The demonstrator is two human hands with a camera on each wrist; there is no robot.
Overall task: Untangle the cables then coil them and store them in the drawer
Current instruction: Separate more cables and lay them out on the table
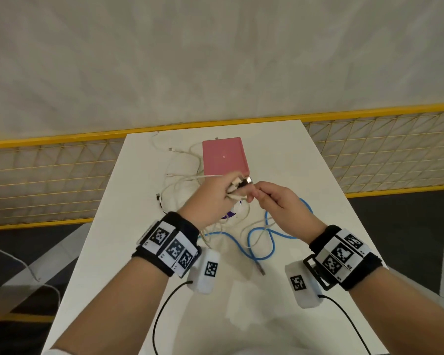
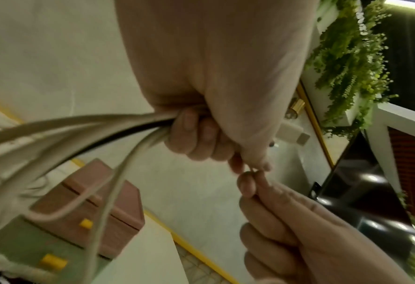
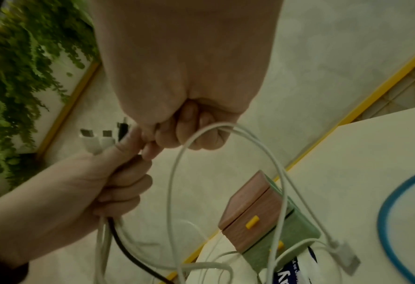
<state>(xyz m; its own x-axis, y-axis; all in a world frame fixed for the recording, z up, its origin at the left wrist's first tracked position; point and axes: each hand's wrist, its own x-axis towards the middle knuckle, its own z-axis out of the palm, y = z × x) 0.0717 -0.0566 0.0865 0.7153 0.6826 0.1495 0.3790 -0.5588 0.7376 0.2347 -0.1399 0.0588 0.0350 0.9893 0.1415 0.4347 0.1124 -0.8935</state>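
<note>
My left hand [image 1: 224, 192] grips a bundle of white cables [image 2: 84, 126] with one black cable among them. Their plugs [image 3: 97, 141] stick out above its fist. My right hand [image 1: 263, 194] is just to the right, thumb and forefinger pinching a thin white cable [image 3: 174, 173] that loops down to the tangle [image 1: 180, 185] on the table. A blue cable [image 1: 267, 242] lies in loose loops on the white table [image 1: 305, 175] under my right wrist. The pink drawer box [image 1: 223, 156], green lower drawer and yellow knobs seen in the wrist views [image 3: 255, 207], stands behind my hands, drawers shut.
The narrow table has a yellow-framed mesh railing [image 1: 49, 175] behind and on both sides. A white item with dark blue print [image 3: 296, 269] lies under the cables. A loose white plug [image 3: 347, 255] lies near the blue cable [image 3: 391, 211].
</note>
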